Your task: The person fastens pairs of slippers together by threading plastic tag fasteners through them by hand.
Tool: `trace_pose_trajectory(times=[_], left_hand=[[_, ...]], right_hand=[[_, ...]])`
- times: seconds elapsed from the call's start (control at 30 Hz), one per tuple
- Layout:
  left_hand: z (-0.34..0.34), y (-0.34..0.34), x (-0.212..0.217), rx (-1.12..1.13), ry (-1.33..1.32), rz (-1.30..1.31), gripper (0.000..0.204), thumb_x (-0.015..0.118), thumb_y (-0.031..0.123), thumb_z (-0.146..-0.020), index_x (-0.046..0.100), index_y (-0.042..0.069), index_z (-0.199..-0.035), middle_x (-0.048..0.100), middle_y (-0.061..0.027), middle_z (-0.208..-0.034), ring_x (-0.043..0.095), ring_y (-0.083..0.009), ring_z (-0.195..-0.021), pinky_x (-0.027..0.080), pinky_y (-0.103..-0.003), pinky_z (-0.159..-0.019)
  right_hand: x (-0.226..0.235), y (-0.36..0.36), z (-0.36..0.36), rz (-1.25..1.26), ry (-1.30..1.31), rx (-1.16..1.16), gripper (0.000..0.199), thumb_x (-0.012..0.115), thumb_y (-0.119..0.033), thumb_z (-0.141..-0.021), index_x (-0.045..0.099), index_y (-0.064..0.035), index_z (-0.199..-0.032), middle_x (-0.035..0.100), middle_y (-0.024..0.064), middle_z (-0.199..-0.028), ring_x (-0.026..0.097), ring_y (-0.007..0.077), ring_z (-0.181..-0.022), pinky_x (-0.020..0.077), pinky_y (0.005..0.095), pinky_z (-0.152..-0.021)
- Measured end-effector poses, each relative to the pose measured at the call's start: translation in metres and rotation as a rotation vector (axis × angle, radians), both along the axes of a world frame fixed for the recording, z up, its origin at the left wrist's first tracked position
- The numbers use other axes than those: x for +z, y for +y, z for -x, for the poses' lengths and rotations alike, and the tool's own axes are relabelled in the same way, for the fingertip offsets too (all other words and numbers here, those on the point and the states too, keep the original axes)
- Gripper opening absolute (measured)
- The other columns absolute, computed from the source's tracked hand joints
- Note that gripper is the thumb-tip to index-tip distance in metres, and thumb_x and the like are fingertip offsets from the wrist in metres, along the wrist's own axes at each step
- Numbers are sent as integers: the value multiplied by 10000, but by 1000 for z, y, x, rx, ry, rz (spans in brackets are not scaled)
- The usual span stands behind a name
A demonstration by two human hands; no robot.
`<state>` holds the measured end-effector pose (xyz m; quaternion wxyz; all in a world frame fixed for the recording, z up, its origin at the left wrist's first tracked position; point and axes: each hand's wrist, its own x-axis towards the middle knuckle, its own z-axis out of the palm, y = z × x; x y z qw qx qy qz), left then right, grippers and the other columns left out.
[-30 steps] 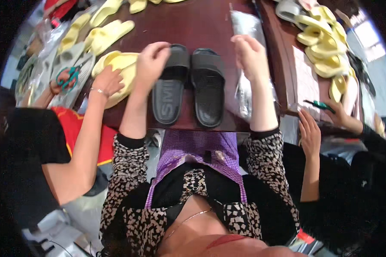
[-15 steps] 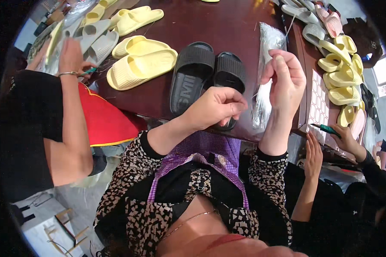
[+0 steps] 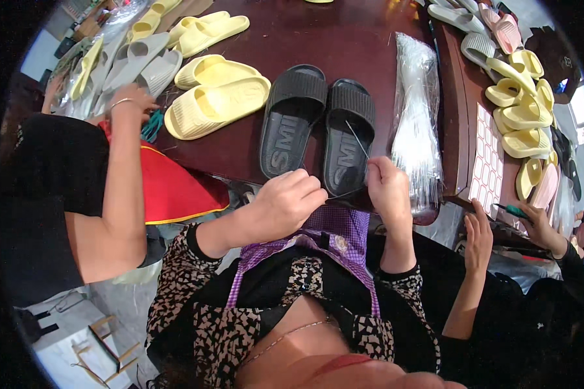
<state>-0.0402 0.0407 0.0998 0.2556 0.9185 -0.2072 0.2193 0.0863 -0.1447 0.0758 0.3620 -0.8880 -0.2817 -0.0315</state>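
Observation:
A pair of black slide slippers lies at the table edge in front of me, the left slipper (image 3: 284, 139) slightly tilted from the right slipper (image 3: 348, 155). My left hand (image 3: 285, 202) is closed in a pinch just below the left slipper's heel. Beside the right slipper's heel, my right hand (image 3: 390, 189) also pinches with bent fingers. A thin clear plastic tie (image 3: 357, 139) runs between both hands, and its free end sticks up over the right slipper. Along the right side lies a bundle of similar clear plastic ties (image 3: 416, 117).
Yellow slippers (image 3: 217, 107) lie left of the black pair, with grey ones (image 3: 159, 72) beyond. More yellow slippers (image 3: 524, 113) line the right side near a label sheet (image 3: 486, 155). A co-worker's hand (image 3: 133, 104) is at left; another's hands (image 3: 479, 236) are at right, one with a green-handled tool.
Both my hands have come down toward me, the right one leaving its place over the tie bundle. The tie now shows stretched between them. The left co-worker's hand moved nearer the yellow slippers.

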Motion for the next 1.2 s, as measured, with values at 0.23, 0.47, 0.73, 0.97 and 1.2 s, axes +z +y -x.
trace_pose_trajectory(times=[0.23, 0.47, 0.73, 0.97, 1.2], left_hand=[[-11, 6, -16, 67, 1, -76, 125, 596, 38, -680, 566, 32, -800, 494, -81, -776, 512, -242, -745, 454, -330, -667], [-44, 20, -24, 113, -64, -141, 106, 575, 36, -682, 555, 45, -785, 495, -91, -787, 513, -249, -759, 453, -337, -675], [-45, 24, -25, 107, 9, -21, 47, 607, 61, -755, 569, 41, -776, 527, -88, -767, 534, -251, -757, 459, -341, -680], [-36, 24, -31, -89, 193, 247, 77, 625, 55, -766, 600, 5, -819, 576, -114, -768, 556, -291, -746, 455, -374, -670], [-38, 28, -24, -159, 245, 273, 60, 600, 51, -778, 600, 6, -817, 577, -122, -756, 559, -295, -750, 455, -380, -680]], right_hand=[[-7, 8, -8, 274, 7, -80, 204, 516, -132, -860, 620, 6, -967, 617, 274, -794, 603, 426, -787, 486, 478, -710], [1, 36, -32, 331, 14, -30, 247, 499, -141, -867, 597, 24, -1023, 618, 281, -810, 603, 429, -814, 466, 501, -754], [-1, 52, -38, 395, 28, 20, 223, 504, -147, -875, 568, 33, -990, 617, 282, -809, 602, 441, -788, 470, 516, -720], [-15, 51, -39, 352, -43, 15, 207, 501, -152, -879, 544, 20, -985, 622, 266, -788, 603, 442, -762, 476, 519, -688], [-19, 50, -39, 370, -42, 6, 197, 489, -136, -882, 538, 20, -992, 623, 264, -790, 604, 437, -760, 473, 523, -686]])
